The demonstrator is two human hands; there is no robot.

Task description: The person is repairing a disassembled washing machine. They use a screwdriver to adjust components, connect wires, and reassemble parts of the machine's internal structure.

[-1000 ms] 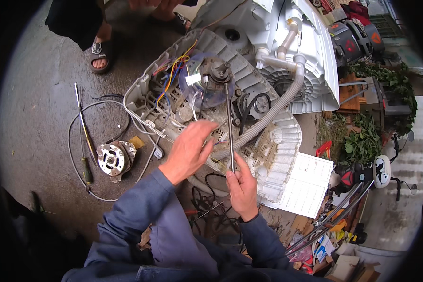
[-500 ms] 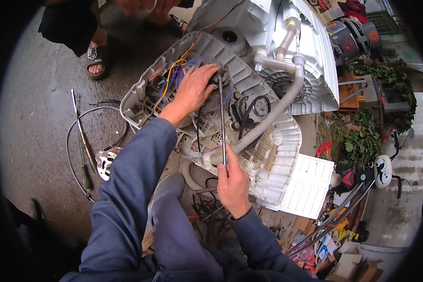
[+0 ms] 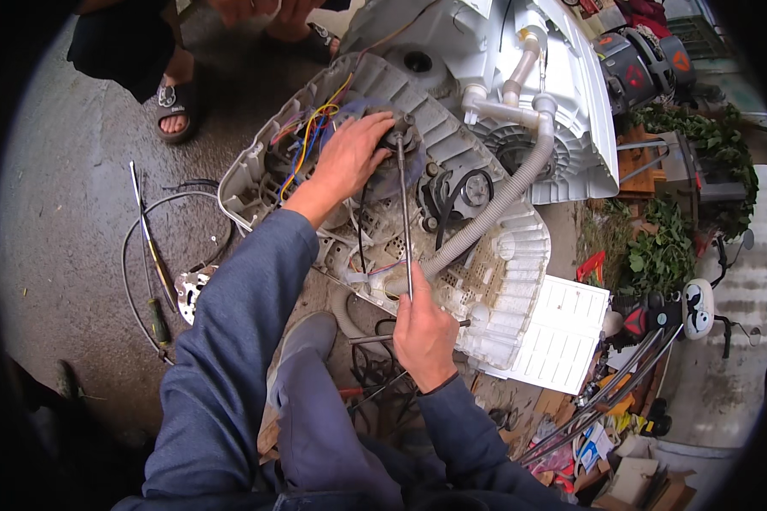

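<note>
A white washing machine [image 3: 520, 247] lies on its side with its underside facing me. My left hand [image 3: 354, 157] rests on a round dark pulley part [image 3: 400, 140] beside a bundle of coloured wires [image 3: 311, 128]. My right hand [image 3: 424, 328] grips the T-handle of a long metal socket wrench [image 3: 405, 213], whose far tip sits on the centre of that pulley. A grey corrugated drain hose [image 3: 503, 200] runs just right of the shaft.
Another person's sandalled foot [image 3: 172, 106] and hands [image 3: 264, 10] are at the top. A motor part [image 3: 192, 289], cables and a screwdriver [image 3: 158, 319] lie on the concrete at left. A white panel [image 3: 562, 336], tools and clutter sit at right, with green plants [image 3: 656, 247] beyond.
My left hand has reached up from near the wrench handle to the pulley at the wrench's tip. My right hand stays on the wrench handle.
</note>
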